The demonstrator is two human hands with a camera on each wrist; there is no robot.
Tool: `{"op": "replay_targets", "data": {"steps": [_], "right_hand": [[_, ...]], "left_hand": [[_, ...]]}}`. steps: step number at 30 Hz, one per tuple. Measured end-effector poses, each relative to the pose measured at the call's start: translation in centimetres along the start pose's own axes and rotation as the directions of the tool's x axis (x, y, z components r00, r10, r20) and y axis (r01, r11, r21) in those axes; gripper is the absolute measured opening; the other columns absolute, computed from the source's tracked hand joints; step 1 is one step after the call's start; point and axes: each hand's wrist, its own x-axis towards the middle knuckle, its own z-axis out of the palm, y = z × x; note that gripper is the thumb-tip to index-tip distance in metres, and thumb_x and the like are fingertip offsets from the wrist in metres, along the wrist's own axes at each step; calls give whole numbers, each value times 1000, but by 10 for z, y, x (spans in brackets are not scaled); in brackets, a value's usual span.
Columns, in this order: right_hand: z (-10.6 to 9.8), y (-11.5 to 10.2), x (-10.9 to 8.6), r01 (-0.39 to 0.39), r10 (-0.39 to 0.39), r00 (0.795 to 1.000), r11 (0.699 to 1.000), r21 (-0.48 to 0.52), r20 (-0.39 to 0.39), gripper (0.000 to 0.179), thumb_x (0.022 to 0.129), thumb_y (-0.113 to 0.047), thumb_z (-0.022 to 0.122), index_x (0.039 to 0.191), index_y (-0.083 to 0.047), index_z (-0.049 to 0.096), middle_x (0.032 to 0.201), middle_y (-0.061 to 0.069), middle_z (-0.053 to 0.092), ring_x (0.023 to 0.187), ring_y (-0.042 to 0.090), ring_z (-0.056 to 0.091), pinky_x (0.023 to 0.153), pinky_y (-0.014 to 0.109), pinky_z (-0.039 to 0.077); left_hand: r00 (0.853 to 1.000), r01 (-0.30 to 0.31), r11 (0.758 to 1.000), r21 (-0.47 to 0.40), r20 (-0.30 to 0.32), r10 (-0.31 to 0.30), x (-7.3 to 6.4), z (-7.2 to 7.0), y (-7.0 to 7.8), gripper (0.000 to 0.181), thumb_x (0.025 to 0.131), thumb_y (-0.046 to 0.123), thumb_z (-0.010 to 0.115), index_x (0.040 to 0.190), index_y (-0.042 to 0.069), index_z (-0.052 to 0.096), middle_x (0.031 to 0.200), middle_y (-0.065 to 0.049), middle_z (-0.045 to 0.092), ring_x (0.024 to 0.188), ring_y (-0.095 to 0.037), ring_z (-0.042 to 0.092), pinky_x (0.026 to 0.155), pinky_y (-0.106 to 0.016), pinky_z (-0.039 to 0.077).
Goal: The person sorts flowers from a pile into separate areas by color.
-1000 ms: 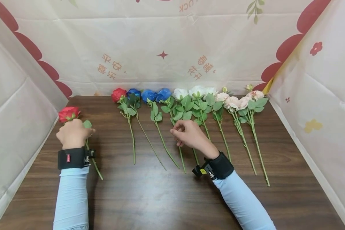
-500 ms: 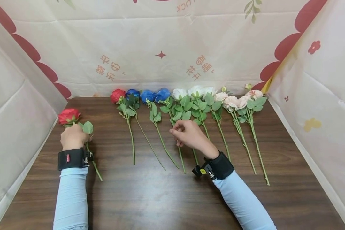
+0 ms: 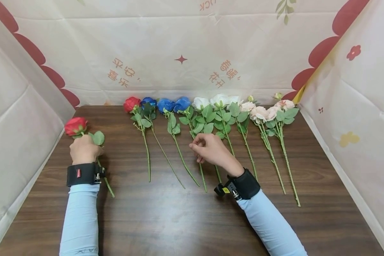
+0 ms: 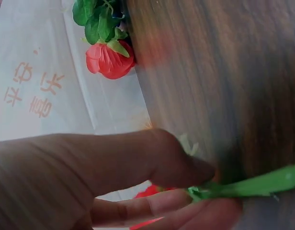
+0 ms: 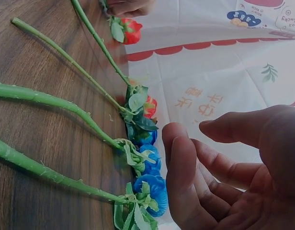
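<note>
At the table's left side my left hand (image 3: 84,151) pinches the stem of a red rose (image 3: 75,126). Its bloom points to the back and its stem end slants toward the front right. In the left wrist view, thumb and fingers meet around the green stem (image 4: 262,184). My right hand (image 3: 216,151) holds nothing; its fingers are loosely bent over the stems of the white roses (image 3: 220,101). The right wrist view shows a small gap between thumb and forefinger. Just left of that hand lie blue roses (image 3: 181,104).
Along the back edge of the brown wooden table (image 3: 153,220) lies a row of flowers, stems toward the front. A second red rose (image 3: 132,104) is at its left end, pale pink flowers (image 3: 259,113) at its right. Printed cloth (image 3: 179,39) walls the back and sides.
My left hand has shifted slightly toward the front and right, uncovering more of the red rose's leaves and base. My right hand stays where it was.
</note>
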Motion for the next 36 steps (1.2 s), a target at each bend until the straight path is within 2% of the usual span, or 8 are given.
{"op": "replay_targets", "data": {"steps": [12, 18, 21, 24, 26, 28, 31, 36], "right_hand": [[0, 1, -1, -1, 1, 1000, 1000, -15, 17, 18, 94, -24, 60, 92, -6, 64, 72, 15, 65, 52, 22, 63, 52, 42, 53], [0, 2, -1, -10, 10, 1000, 1000, -16, 18, 19, 94, -24, 60, 93, -7, 65, 71, 14, 65, 52, 21, 62, 53, 42, 53], [0, 2, -1, -9, 10, 1000, 1000, -10, 18, 17, 94, -24, 60, 92, -8, 64, 71, 15, 65, 52, 22, 62, 53, 43, 53], [-1, 3, 0, -8, 8, 1000, 1000, -2, 16, 14, 94, -24, 60, 92, -10, 64, 72, 16, 65, 53, 23, 63, 53, 43, 53], [-1, 3, 0, -7, 7, 1000, 1000, 2, 13, 14, 94, -23, 60, 92, -10, 64, 72, 16, 65, 53, 25, 63, 53, 43, 53], [-2, 3, 0, -6, 6, 1000, 1000, 2, 10, 14, 94, -23, 60, 92, -10, 64, 71, 15, 65, 54, 26, 63, 52, 43, 53], [-2, 4, 0, -5, 5, 1000, 1000, -4, 6, 13, 94, -23, 61, 91, -10, 64, 69, 12, 64, 54, 27, 63, 52, 43, 53], [-2, 5, 1, -5, 5, 1000, 1000, -14, 1, 14, 94, -23, 61, 91, -10, 64, 67, 9, 64, 54, 27, 63, 52, 42, 53]], "left_hand": [[997, 43, 998, -44, -65, -46, -2, 4, 9, 22, 70, 10, 60, 80, -10, 57, 88, -37, 57, 79, -52, 55, 58, -57, 43], [991, -5, 999, -50, -135, -1, -3, 1, 11, 15, 70, 9, 59, 68, -6, 56, 80, -35, 58, 76, -50, 55, 58, -56, 41], [986, -44, 997, -66, -162, 33, -5, -6, 15, 19, 69, 9, 61, 57, 0, 50, 65, -25, 54, 68, -45, 54, 54, -52, 39], [982, -81, 992, -93, -181, 63, -10, -18, 22, 25, 68, 9, 62, 51, 5, 44, 54, -10, 43, 60, -36, 49, 53, -45, 34], [977, -109, 987, -121, -194, 84, -14, -26, 28, 19, 70, 10, 65, 58, 2, 53, 56, -11, 46, 63, -35, 49, 56, -45, 34], [974, -130, 981, -146, -203, 99, -19, -36, 36, 15, 72, 11, 67, 74, -4, 64, 66, -18, 56, 70, -39, 52, 62, -49, 37], [969, -160, 969, -187, -216, 118, -26, -46, 46, 36, 76, 13, 71, 103, -9, 66, 88, -26, 64, 82, -44, 54, 71, -54, 38], [970, -203, 942, -266, -185, 156, -33, -54, 56, 40, 80, 15, 72, 113, -7, 63, 86, -21, 67, 81, -36, 59, 70, -48, 38]]}}
